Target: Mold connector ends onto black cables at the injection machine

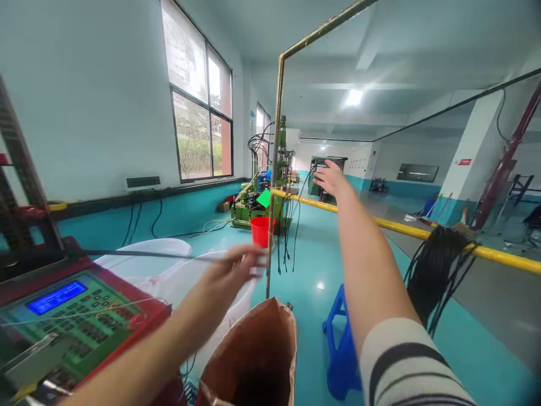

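My left hand, blurred by motion, is in the middle of the view with fingers curled. A dark cable runs from the machine at the left into it. Farther off, my right hand reaches out above a yellow rail, its fingers apart. Thin black cables hang from the rail just left of that hand; one strand passes close to its fingertips, and I cannot tell whether it touches. A thick bundle of black cables hangs farther right on the same rail.
Below my hands stands an open brown paper bag. A red machine with a control panel is at the left, beside large white bags. A blue stool, a red bucket and an upright metal pole stand nearby.
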Demonstrator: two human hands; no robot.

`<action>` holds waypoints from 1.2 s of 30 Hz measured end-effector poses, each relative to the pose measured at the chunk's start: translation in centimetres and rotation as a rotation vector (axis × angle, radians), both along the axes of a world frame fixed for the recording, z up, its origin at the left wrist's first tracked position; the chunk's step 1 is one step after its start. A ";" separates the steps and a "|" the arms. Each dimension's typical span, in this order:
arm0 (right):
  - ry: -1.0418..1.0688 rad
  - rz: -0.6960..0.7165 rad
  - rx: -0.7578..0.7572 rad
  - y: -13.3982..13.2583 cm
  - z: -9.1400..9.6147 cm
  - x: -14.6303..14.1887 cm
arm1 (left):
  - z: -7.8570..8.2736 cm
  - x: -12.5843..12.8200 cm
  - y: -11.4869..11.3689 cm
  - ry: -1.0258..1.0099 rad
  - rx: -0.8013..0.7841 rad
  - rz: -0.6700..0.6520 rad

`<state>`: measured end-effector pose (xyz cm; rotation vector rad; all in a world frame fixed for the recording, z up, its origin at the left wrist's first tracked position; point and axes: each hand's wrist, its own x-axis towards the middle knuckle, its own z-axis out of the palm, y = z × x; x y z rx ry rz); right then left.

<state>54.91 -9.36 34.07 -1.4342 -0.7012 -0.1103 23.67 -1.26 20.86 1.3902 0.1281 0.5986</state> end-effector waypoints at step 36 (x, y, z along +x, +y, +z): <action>-0.061 -0.244 -0.653 11.1 -20.1 6.4 | -19.2 -5.8 1.8 0.572 -0.483 -0.020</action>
